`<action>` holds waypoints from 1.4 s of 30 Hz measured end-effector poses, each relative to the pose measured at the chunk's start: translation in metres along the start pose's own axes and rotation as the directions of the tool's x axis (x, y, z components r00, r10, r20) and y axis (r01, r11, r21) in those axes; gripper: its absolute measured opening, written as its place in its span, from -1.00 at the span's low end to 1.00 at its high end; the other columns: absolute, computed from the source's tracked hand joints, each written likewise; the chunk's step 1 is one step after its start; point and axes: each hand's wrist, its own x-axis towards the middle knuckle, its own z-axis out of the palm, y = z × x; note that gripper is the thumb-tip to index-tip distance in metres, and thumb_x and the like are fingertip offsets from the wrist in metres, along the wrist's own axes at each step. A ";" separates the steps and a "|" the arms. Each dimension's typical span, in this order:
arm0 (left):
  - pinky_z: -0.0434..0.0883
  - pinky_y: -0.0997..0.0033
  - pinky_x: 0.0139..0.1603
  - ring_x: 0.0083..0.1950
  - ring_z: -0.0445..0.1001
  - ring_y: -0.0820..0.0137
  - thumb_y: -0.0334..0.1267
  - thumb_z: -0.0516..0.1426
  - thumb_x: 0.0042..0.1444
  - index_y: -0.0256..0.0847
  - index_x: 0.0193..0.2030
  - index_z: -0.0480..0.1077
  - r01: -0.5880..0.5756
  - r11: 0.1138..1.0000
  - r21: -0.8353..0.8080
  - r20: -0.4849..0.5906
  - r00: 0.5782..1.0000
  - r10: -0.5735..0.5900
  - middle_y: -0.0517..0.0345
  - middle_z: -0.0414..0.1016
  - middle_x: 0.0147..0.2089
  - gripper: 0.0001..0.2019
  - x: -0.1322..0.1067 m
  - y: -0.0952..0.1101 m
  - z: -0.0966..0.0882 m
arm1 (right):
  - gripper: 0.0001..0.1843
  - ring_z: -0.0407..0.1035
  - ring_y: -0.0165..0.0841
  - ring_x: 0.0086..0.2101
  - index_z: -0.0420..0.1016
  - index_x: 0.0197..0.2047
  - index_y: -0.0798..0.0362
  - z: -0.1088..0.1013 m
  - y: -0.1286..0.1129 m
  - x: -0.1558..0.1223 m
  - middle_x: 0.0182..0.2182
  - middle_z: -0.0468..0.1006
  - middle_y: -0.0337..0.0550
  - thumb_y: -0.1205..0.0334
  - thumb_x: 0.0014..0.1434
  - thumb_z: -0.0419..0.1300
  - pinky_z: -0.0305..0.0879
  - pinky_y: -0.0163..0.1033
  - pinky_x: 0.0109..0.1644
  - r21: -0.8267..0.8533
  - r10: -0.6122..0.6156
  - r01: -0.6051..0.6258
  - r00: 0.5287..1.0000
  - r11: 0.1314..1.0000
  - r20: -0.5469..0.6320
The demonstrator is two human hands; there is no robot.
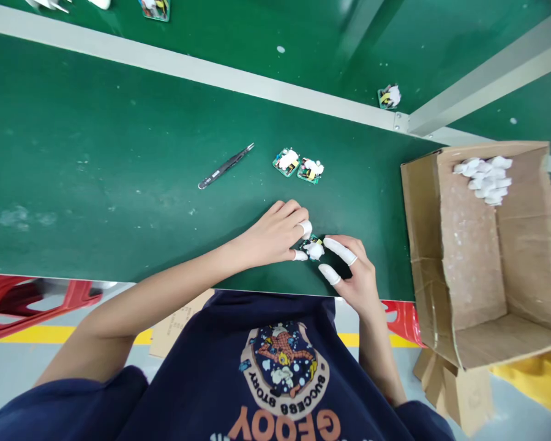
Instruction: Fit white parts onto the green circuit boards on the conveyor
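Note:
A small circuit board (314, 248) with a white blob on top lies between my two hands at the front of the green table. My left hand (280, 231) pinches its left side with thumb and index finger, both in white finger cots. At its right side, my right hand (356, 272) has thumb and index finger spread apart, also in white cots. The index tip is close to the board; whether it touches, I cannot tell. Two similar circuit boards, one (286, 162) beside the other (311, 170), sit farther back. Left of them lie black tweezers (226, 166).
An open cardboard box (425, 245) stands at the right, with several white pieces (487, 177) inside. A pale metal rail (202, 70) crosses behind the work area. Beyond it are another board (389, 97) and a board at the upper left (156, 8). Red stools flank me below.

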 end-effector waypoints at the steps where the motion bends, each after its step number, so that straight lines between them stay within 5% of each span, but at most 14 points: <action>1: 0.20 0.22 -0.07 0.03 0.23 0.15 -0.21 0.21 0.12 -0.34 -0.14 0.40 0.018 1.000 -0.021 -0.009 1.000 -0.018 -0.07 0.37 -0.05 -0.74 0.000 0.000 0.000 | -0.50 0.32 -0.13 0.02 0.29 0.17 -0.11 0.002 -0.001 0.000 0.01 0.43 -0.04 0.21 0.17 0.26 0.31 0.08 0.07 -0.003 0.006 -0.006 1.000 1.000 -0.014; 3: 0.21 0.19 -0.02 0.08 0.19 0.13 -0.23 0.22 0.10 -0.34 -0.06 0.38 0.020 0.998 -0.059 -0.014 1.000 -0.021 -0.10 0.33 0.02 -0.70 0.000 0.000 0.001 | -0.48 0.30 -0.12 0.03 0.30 0.16 -0.12 0.009 -0.004 -0.001 0.02 0.41 -0.03 0.19 0.14 0.29 0.29 0.09 0.07 -0.038 0.026 -0.029 0.998 0.999 -0.061; 10: 0.21 0.19 -0.03 0.06 0.19 0.15 -0.28 0.21 0.11 -0.32 -0.25 0.42 -0.036 0.997 -0.067 -0.035 0.999 0.034 -0.06 0.36 -0.06 -0.86 0.001 0.001 0.005 | -0.71 0.35 -0.18 -0.07 0.41 -0.03 -0.09 0.027 -0.013 0.004 -0.13 0.45 -0.11 0.30 0.17 0.23 0.24 0.08 0.05 -0.033 0.088 -0.096 0.976 0.995 -0.199; 16: 0.21 0.20 -0.06 0.04 0.19 0.15 -0.23 0.21 0.11 -0.34 -0.27 0.41 -0.010 0.999 -0.046 -0.051 0.999 0.007 -0.06 0.37 -0.08 -0.82 0.000 0.001 0.006 | -0.71 0.32 -0.17 -0.03 0.42 -0.03 -0.08 0.020 -0.014 0.009 -0.05 0.44 -0.10 0.23 0.16 0.26 0.18 0.05 0.07 -0.023 0.124 -0.126 0.988 0.992 -0.091; 32: 0.23 0.18 -0.05 0.04 0.19 0.14 -0.28 0.21 0.09 -0.35 -0.24 0.39 0.017 0.998 -0.064 -0.051 0.999 -0.020 -0.11 0.35 -0.04 -0.83 -0.001 0.003 0.007 | -0.90 0.30 -0.18 -0.06 0.47 -0.20 -0.08 0.024 -0.014 0.018 -0.09 0.47 -0.16 0.21 0.17 0.25 0.14 0.04 0.05 -0.048 0.114 -0.120 0.987 0.992 -0.111; 38: 0.23 0.18 -0.04 0.05 0.20 0.14 -0.24 0.22 0.08 -0.34 -0.22 0.39 0.033 0.997 -0.076 -0.037 0.999 -0.036 -0.10 0.35 -0.03 -0.79 0.000 0.004 0.007 | -0.69 0.26 -0.19 -0.01 0.42 0.00 -0.09 0.009 -0.011 0.019 0.00 0.38 -0.10 0.15 0.17 0.24 0.20 0.00 0.07 0.078 0.171 -0.169 0.985 0.983 -0.025; 42: 0.22 0.17 -0.03 0.06 0.20 0.13 -0.21 0.22 0.09 -0.36 -0.26 0.40 0.033 0.997 -0.069 -0.045 0.998 -0.036 -0.11 0.34 -0.04 -0.78 -0.001 0.004 0.008 | -0.82 0.19 -0.16 0.01 0.50 -0.11 -0.09 0.002 -0.005 0.020 0.01 0.35 -0.10 0.13 0.21 0.19 0.16 0.02 0.10 -0.056 0.231 -0.231 0.973 0.971 -0.011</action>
